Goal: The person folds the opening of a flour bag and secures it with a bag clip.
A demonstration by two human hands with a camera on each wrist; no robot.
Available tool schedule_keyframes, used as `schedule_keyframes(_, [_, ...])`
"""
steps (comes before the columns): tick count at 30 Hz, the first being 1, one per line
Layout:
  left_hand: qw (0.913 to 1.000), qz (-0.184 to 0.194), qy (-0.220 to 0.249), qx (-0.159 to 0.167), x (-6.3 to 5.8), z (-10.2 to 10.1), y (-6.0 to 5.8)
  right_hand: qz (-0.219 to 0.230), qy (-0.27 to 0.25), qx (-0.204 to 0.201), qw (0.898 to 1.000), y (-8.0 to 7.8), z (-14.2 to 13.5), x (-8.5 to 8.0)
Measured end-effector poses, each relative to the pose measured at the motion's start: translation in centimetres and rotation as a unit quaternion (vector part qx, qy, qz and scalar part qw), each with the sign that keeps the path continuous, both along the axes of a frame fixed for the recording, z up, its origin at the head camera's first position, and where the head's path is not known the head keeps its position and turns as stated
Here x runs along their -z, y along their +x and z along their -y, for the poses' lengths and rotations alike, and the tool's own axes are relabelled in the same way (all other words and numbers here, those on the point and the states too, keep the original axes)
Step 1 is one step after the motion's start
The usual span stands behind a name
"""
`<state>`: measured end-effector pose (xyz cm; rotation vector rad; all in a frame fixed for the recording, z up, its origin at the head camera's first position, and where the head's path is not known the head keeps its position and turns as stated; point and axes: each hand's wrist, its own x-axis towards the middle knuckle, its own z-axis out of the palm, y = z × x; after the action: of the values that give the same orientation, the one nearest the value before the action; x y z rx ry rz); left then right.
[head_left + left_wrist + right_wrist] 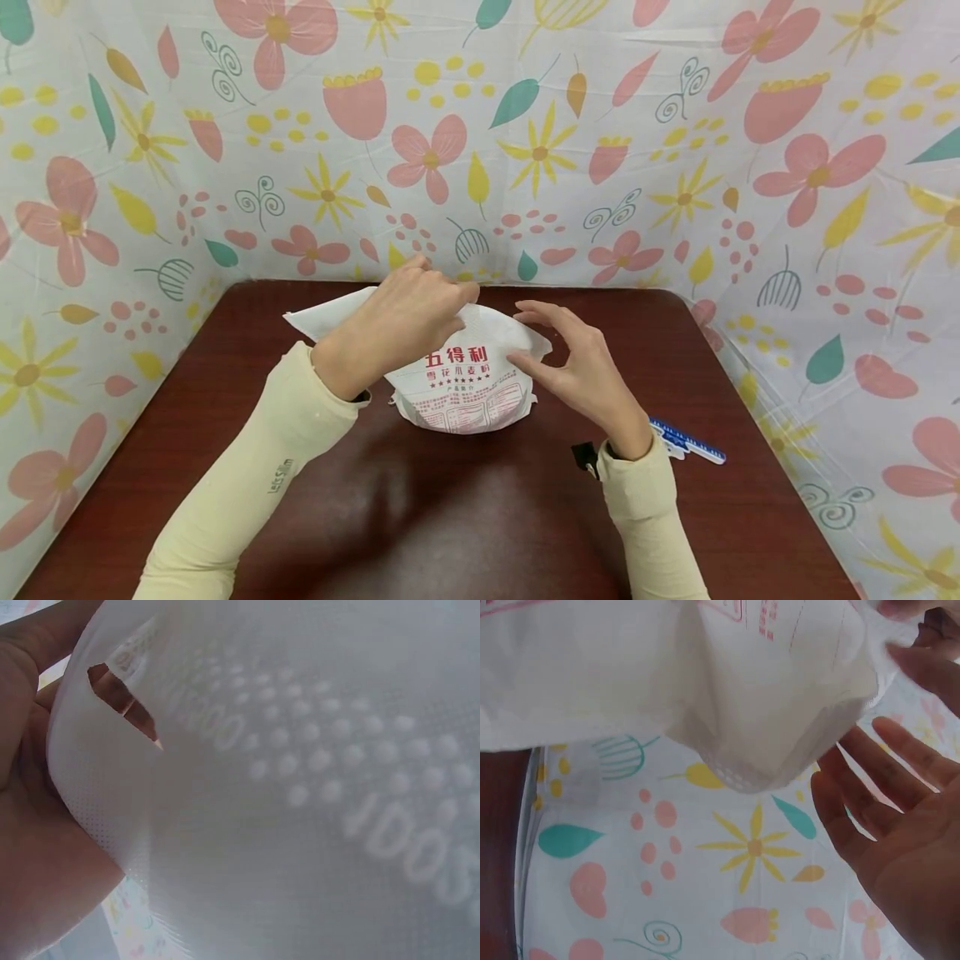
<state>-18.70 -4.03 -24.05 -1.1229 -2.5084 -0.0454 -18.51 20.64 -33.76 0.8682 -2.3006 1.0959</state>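
A white flour bag (pixel 468 375) with red Chinese print stands on the table, its top folding over toward the left. My left hand (pixel 408 317) grips the bag's upper edge, its fingers curled over it. In the left wrist view, white bag material (pixel 247 825) with embossed dots and a slit-shaped hole fills most of the picture, beside part of the left hand (pixel 45 795). My right hand (pixel 573 358) is beside the bag's right upper corner, fingers spread and thumb apart. In the right wrist view, the right hand's fingers (pixel 885 787) are loosely extended near the bag's corner (pixel 780 742).
A blue and white long plastic clip (pixel 686 439) lies on the dark red-brown table (pixel 480 533), just right of my right wrist. A white curtain (pixel 480 167) with flower prints stands behind the table and along both sides.
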Motion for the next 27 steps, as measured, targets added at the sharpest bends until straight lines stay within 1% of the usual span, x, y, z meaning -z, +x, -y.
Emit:
schedule_keyframes(4, [1.0000, -0.001, 0.004, 0.008, 0.04, 0.00, 0.00, -0.006, 0.007, 0.005, 1.000, -0.16, 0.31, 0.18])
schedule_keyframes(7, [0.9999, 0.008, 0.004, 0.010, 0.07, 0.01, -0.01, -0.017, 0.012, 0.011, 1.000, -0.27, 0.44, 0.35])
schedule_keyframes(11, [0.9996, 0.026, 0.008, 0.001, -0.01, 0.01, 0.01, -0.014, 0.018, 0.015, 1.000, -0.37, 0.44, 0.45])
schedule_keyframes(15, [0.9993, 0.035, 0.012, -0.007, -0.09, -0.07, 0.15, -0.006, 0.027, 0.021, 0.999, -0.45, 0.36, 0.51])
schedule_keyframes(21, [0.9994, 0.029, 0.019, 0.002, 0.20, -0.10, 0.29, -0.003, 0.037, 0.028, 0.999, -0.43, 0.29, 0.63])
schedule_keyframes(27, [0.9996, 0.013, 0.019, 0.013, 0.55, -0.04, 0.22, -0.002, 0.037, 0.030, 0.999, -0.37, 0.25, 0.66])
